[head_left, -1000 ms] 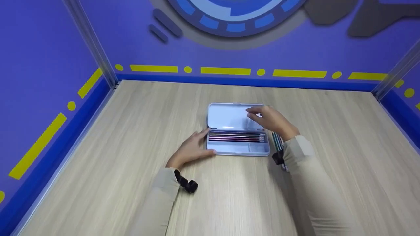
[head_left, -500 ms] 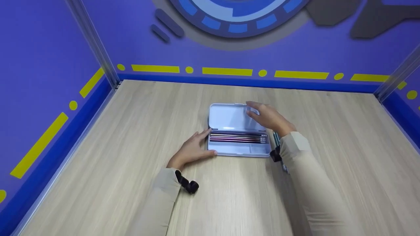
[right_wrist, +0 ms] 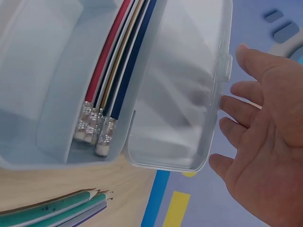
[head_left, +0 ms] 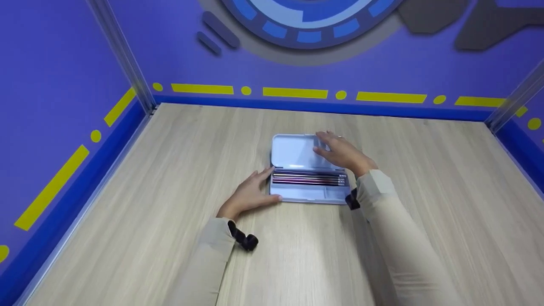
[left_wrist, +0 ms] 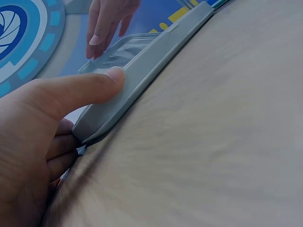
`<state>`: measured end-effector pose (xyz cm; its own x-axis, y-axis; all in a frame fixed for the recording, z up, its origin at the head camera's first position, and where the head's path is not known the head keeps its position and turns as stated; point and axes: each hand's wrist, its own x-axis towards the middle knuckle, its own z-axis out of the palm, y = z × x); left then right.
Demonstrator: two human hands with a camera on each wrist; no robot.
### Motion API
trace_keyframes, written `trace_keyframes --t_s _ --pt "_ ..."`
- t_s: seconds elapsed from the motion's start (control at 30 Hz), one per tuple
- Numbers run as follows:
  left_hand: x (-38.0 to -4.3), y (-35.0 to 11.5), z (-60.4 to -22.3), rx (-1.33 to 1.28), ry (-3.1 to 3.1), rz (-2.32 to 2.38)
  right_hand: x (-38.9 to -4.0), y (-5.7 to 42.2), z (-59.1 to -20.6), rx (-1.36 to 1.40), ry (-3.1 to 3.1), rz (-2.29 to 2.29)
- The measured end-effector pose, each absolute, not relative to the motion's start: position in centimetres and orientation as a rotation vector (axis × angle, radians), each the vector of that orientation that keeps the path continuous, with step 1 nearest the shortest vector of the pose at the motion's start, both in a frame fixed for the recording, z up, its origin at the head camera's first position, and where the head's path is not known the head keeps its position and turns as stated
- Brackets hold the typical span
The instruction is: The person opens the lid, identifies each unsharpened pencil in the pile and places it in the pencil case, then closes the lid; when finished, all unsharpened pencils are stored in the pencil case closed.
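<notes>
A pale blue pencil case (head_left: 301, 193) lies on the table with its lid (head_left: 293, 151) folded back. Several pencils (head_left: 308, 178) fill its rear compartment, and their eraser ends point right. My left hand (head_left: 248, 193) holds the left end of the case; in the left wrist view the thumb presses on its front wall and the fingers lie round the end. At the lid's far right corner is my right hand (head_left: 344, 153). In the right wrist view its spread, relaxed fingers (right_wrist: 239, 109) are right at the lid's outer edge, holding nothing.
Several loose green and white pencils (right_wrist: 52, 213) lie on the table beside the right end of the case, mostly hidden by the right forearm in the head view. Blue walls with yellow marks (head_left: 295, 92) stand behind and at the sides of the wooden table (head_left: 191, 148).
My right hand has opened out from loosely bent fingers over the lid and moved to the lid's far edge, slightly left. The left hand stays at the case.
</notes>
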<state>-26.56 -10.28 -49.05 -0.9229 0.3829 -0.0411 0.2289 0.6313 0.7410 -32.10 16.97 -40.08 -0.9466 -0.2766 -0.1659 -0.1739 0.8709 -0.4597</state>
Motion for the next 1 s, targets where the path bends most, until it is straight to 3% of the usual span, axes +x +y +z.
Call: trace_keyframes --t_s 1.0 --pt "-26.7 -10.1 -49.2 0.424 2.623 1.237 -29.3 17.4 -40.0 -0.598 3.051 -0.598"
